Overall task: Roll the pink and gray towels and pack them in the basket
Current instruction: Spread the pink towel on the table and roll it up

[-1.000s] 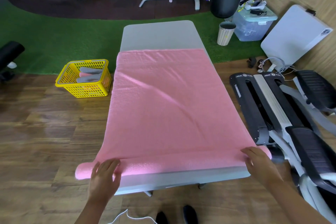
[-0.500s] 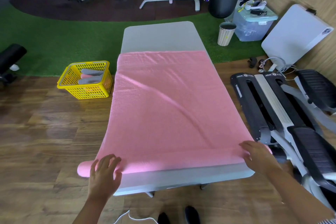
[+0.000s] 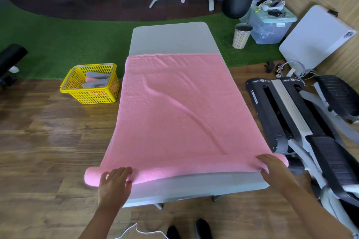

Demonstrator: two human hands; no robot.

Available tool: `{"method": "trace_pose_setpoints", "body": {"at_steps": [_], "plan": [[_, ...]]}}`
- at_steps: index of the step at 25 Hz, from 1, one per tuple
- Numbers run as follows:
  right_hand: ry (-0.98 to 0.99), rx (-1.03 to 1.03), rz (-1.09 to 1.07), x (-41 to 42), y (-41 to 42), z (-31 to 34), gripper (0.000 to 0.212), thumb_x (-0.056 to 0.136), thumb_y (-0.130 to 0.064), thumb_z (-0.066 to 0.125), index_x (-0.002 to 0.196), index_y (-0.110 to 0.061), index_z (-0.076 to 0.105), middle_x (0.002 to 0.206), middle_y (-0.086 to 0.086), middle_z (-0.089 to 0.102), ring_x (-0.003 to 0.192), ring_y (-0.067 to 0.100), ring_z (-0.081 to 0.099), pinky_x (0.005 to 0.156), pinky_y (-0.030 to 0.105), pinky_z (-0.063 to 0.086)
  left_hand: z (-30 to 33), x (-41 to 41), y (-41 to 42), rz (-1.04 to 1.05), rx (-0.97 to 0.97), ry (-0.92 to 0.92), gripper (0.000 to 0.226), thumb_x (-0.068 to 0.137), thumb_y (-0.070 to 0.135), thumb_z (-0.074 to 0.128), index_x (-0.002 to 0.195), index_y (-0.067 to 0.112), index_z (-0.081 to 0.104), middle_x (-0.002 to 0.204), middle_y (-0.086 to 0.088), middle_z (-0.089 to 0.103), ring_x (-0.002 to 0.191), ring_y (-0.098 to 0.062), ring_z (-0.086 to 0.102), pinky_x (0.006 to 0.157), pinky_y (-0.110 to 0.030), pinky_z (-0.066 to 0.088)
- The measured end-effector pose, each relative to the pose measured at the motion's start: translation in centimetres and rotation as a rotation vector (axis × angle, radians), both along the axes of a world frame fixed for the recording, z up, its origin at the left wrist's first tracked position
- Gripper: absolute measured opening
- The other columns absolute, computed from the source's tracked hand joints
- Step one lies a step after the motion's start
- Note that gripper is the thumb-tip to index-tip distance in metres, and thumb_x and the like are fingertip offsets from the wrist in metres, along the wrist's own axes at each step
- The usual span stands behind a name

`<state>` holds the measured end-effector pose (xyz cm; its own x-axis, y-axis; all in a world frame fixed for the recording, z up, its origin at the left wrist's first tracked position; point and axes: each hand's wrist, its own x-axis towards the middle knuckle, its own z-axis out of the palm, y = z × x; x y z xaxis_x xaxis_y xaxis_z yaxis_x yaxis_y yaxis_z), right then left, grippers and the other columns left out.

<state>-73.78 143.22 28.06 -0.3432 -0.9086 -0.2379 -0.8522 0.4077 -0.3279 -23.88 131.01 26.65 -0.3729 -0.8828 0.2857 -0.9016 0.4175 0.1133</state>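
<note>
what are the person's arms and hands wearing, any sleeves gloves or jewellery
Both forearms are bare as far as the view reaches, with no sleeves in sight. The left hand and right hand wear no gloves, and no rings, watch or bracelet show.

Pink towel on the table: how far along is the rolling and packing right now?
Done: the yellow basket on the floor already holds rolled towels, gray ones plus a pink one. In hand: the pink towel has only a short roll at its near edge, with the left hand and right hand on it. Left: rolling the flat length across the table, then packing it.
</note>
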Motion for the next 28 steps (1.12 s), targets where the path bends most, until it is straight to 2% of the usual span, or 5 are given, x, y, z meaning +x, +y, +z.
{"method": "trace_pose_setpoints", "body": {"at_steps": [12,17,20,23,28], "plan": [[0.097,0.086,0.018,0.6,-2.4,2.1,0.034,0.085,-0.014,0.05,0.118,-0.018,0.059,0.12,-0.003,0.061,0.106,0.019,0.058,0.093,0.03,0.043,-1.2,0.9,1.0,0.016,-0.063,0.03,0.043,0.07,0.024,0.039,0.106,0.013,0.059,0.101,-0.006,0.069,0.099,-0.015,0.053,0.093,-0.047,0.037],[0.114,0.009,0.098,0.5,-0.6,0.2,0.037,0.081,-0.007,0.057,0.118,-0.011,0.061,0.117,0.004,0.063,0.108,0.023,0.056,0.108,0.043,0.033,-0.4,0.4,0.5,0.031,0.066,-0.015,0.059,0.047,0.004,0.082,0.1,0.018,0.062,0.084,0.0,0.071,0.078,-0.018,0.069,0.08,-0.051,0.048],[0.092,0.034,0.065,0.6,-0.8,0.2,0.034,0.083,-0.006,0.056,0.116,-0.01,0.062,0.116,0.005,0.064,0.108,0.024,0.057,0.109,0.043,0.033,0.2,0.9,-0.7,-0.02,0.107,-0.026,0.047,0.053,0.016,0.071,0.098,0.024,0.059,0.075,0.004,0.071,0.069,-0.018,0.07,0.073,-0.05,0.051],[0.09,-0.001,0.049,1.1,-1.2,0.7,0.035,0.079,-0.001,0.058,0.113,-0.008,0.063,0.113,0.007,0.064,0.101,0.027,0.058,0.103,0.047,0.038,-0.2,1.2,-1.7,0.013,0.097,-0.002,0.034,0.071,0.021,0.058,0.105,0.018,0.064,0.095,-0.003,0.071,0.087,-0.023,0.069,0.081,-0.052,0.051],[0.083,-0.144,0.01,1.6,-0.1,-0.1,0.037,0.074,0.008,0.061,0.107,-0.008,0.062,0.11,0.005,0.06,0.101,0.028,0.058,0.098,0.046,0.044,-0.9,0.3,-0.6,0.052,0.082,0.039,0.045,0.055,-0.004,0.084,0.095,0.01,0.07,0.094,-0.007,0.071,0.086,-0.027,0.069,0.086,-0.063,0.047]]}}
